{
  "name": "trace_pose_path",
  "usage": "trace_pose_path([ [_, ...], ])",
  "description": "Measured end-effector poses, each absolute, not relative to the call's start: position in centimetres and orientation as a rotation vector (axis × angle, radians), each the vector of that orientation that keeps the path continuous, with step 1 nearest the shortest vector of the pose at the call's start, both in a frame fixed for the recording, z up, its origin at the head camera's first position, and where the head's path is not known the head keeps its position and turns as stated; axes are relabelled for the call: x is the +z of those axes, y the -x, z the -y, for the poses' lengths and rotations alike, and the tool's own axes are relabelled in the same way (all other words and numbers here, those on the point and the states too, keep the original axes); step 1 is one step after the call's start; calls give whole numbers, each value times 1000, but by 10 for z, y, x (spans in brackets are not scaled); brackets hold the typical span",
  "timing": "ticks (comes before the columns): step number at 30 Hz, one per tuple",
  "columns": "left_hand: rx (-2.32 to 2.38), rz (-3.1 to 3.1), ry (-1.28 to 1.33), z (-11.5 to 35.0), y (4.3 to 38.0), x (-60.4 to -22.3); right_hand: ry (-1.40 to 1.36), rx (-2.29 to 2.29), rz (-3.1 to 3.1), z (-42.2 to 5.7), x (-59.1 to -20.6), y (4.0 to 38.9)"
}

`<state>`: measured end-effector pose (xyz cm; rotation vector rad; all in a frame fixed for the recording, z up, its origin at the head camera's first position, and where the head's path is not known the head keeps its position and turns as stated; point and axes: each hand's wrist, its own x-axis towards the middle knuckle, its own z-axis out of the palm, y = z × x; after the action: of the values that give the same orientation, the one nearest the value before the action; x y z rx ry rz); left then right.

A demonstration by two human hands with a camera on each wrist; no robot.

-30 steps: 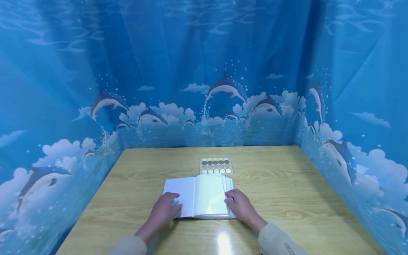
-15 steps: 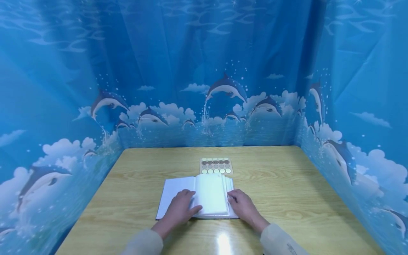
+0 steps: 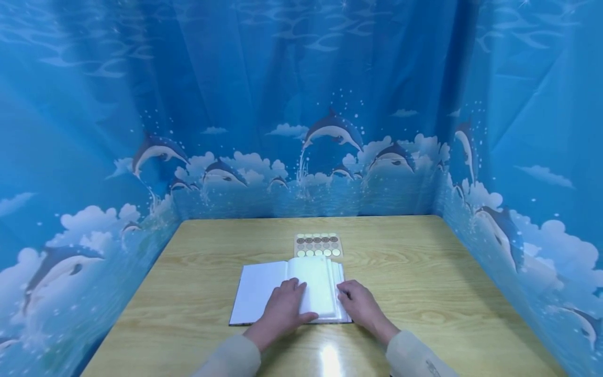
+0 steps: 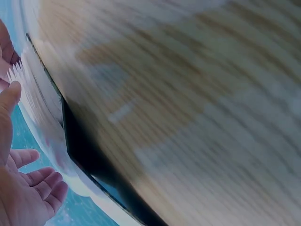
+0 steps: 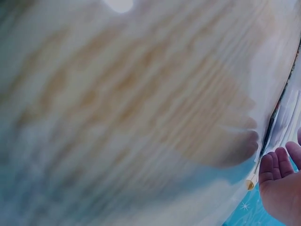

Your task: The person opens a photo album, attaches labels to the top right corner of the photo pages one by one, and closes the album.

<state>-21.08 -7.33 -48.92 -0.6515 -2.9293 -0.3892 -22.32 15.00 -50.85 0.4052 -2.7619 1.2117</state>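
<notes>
An album with a white inside cover and a stack of glossy clear-sleeved pages lies spread on the table. My left hand rests over the left part of the page stack, its fingers loosely extended; in the left wrist view the thumb is at the fanned page edges. At the right edge of the pages, my right hand pinches the album's leaves between bent fingers and thumb. The right wrist view shows the outer fingers curved beside the album's edge, with the thumb hidden.
A flat sheet with rows of round coin-like discs lies just behind the album. The wood-grain table extends to both sides. A blue curtain printed with dolphins hangs around the table's back and sides.
My left hand has moved rightward from the album's left cover onto the page stack, uncovering the white cover. The right hand has shifted only slightly at the right edge.
</notes>
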Motion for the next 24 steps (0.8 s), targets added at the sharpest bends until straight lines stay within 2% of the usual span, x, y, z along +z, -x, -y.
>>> trace_pose_path([
  [14,-150,2867,794,53,212,-498,-423,1203,2744,-147,-513,223],
  [24,-124,2889,797,50,212,-502,-425,1187,2764,-147,-512,222],
])
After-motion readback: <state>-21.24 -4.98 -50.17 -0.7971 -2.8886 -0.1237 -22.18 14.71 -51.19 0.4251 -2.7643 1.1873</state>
